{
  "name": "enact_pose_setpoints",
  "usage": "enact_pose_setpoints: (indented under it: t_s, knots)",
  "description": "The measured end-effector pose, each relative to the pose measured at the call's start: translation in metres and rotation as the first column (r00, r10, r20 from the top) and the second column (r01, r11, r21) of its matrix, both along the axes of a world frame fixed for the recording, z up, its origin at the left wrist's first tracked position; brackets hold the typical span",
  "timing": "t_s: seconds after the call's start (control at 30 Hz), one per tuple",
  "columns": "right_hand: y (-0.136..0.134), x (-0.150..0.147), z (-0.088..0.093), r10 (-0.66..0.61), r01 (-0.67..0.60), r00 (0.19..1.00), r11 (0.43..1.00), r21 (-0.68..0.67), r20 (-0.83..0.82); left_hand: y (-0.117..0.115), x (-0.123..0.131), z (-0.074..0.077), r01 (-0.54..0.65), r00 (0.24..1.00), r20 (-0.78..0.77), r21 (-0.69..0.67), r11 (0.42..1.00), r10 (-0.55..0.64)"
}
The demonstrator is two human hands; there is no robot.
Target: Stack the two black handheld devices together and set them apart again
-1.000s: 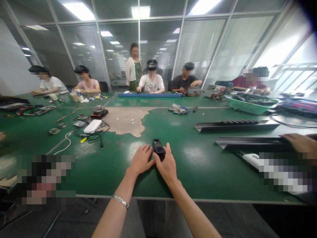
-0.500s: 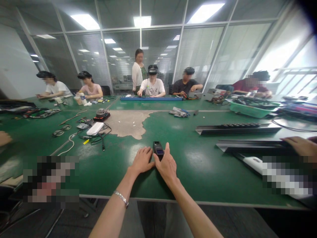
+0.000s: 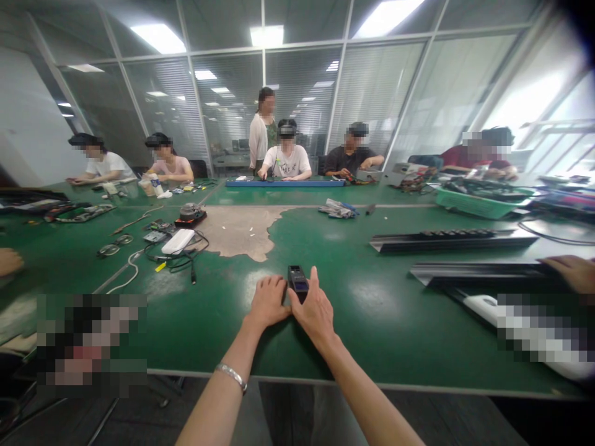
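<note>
A small black box-shaped device (image 3: 297, 279) with a dark display lies on the green table, straight ahead between my hands. My left hand (image 3: 269, 300) rests palm down to its left, fingers bent loosely forward and the thumb reaching toward my other hand. On the device's near right side is my right hand (image 3: 313, 308), index finger stretched out along the edge and thumb at the near left corner. This hand partly covers the near end of the device. Whether the fingers press on it I cannot tell. The two thumbs nearly meet.
Left of centre lie a white power bank-like box (image 3: 178, 241), cables and a round part on a red base (image 3: 190, 214). Long black metal channels (image 3: 458, 240) lie right. A person's hand (image 3: 574, 272) is at the right edge. Several people sit across the table (image 3: 372, 347).
The view has shifted slightly. My hands and the black device keep nearly the same places relative to each other. The standing person at the back has turned slightly.
</note>
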State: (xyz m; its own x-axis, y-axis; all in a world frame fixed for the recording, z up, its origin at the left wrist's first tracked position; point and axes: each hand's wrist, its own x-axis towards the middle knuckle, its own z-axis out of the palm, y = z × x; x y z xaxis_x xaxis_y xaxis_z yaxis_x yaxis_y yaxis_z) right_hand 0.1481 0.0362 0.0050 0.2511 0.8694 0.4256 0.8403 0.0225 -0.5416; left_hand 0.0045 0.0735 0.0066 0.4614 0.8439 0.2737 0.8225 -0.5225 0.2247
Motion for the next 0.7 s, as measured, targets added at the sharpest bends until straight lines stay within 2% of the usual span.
enact_pose_setpoints:
  t_s: [0.27, 0.7]
  knots:
    - [0.000, 0.001, -0.013, 0.036, -0.033, 0.999, 0.996, 0.082, -0.039, 0.001, 0.001, -0.004, 0.012, 0.999, 0.049, 0.027, 1.000, -0.013]
    - [-0.004, 0.008, 0.000, 0.109, -0.048, 0.965, 0.968, 0.246, -0.240, 0.002, 0.001, -0.005, 0.028, 0.997, 0.064, 0.046, 0.999, -0.031]
